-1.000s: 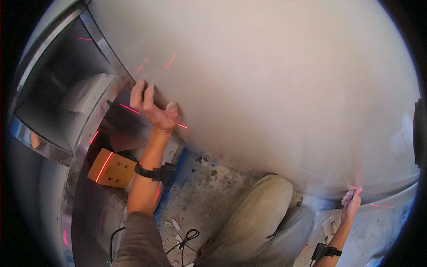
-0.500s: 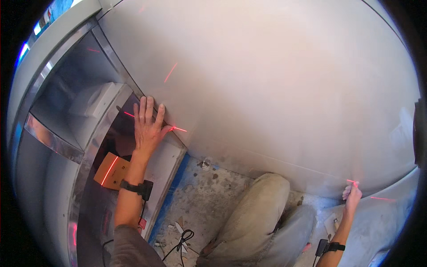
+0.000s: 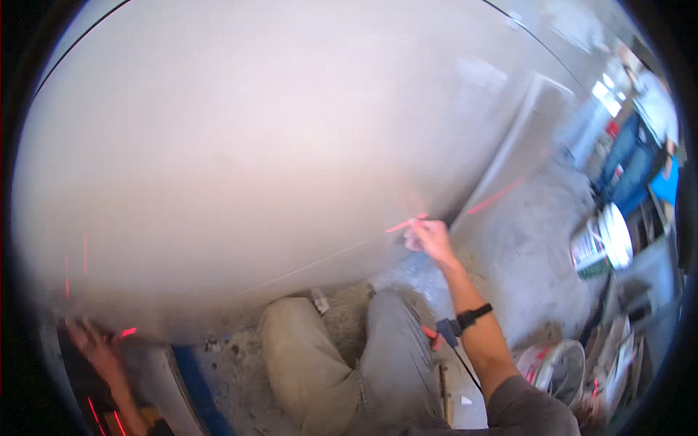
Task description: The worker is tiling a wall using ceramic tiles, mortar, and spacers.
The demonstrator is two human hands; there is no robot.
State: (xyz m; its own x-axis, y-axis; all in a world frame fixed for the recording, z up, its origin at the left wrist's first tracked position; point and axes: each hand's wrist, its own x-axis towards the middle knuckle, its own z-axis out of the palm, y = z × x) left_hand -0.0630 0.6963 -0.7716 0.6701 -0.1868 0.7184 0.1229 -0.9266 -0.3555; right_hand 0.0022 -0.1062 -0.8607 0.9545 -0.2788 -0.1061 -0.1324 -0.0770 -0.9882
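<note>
Hands still by pale panel, white bucket, co-worker newly visible

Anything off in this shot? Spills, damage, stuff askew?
No clear spill or damage. Oddest is the red light streak by the right hand, on the pale panel; its source isn't visible. The upper white bucket at right looks tilted, though fisheye bending may explain that.

Wears dusty, creased grey-beige trousers at lower centre, dark grey sleeve at lower right, black strap with boxy module and thin cable.
</note>
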